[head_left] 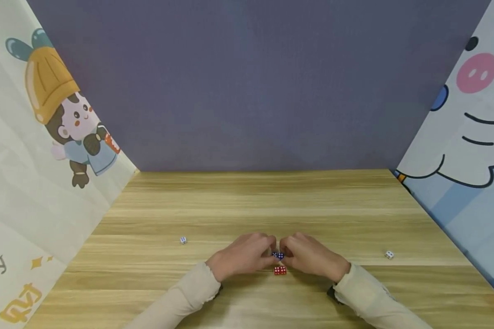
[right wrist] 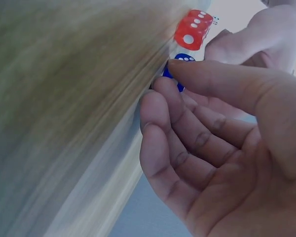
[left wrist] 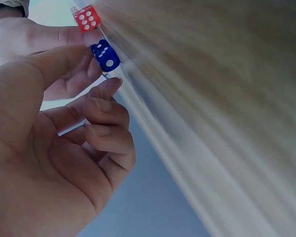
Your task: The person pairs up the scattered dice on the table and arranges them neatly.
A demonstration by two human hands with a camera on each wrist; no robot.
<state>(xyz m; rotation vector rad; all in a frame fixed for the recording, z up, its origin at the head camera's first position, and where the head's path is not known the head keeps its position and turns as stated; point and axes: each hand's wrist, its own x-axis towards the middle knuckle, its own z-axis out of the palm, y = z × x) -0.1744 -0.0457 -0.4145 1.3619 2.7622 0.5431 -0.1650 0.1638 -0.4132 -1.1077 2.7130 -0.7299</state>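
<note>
Blue die (head_left: 278, 255) beside red die (head_left: 280, 270)

My counter (head_left: 247, 201) is pale wood grain with a smooth matt finish. The red die (head_left: 280, 270) and blue die (head_left: 278, 255) look like glossy plastic. My sleeves (head_left: 189, 292) are soft cloth.

white die (head_left: 183, 240) left | white die (head_left: 389, 255) right | wooden table (head_left: 247, 205)

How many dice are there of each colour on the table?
Red dice: 1
Blue dice: 1, between the fingertips of both hands
White dice: 2, one on the left and one on the right
Total: 4 dice
</note>
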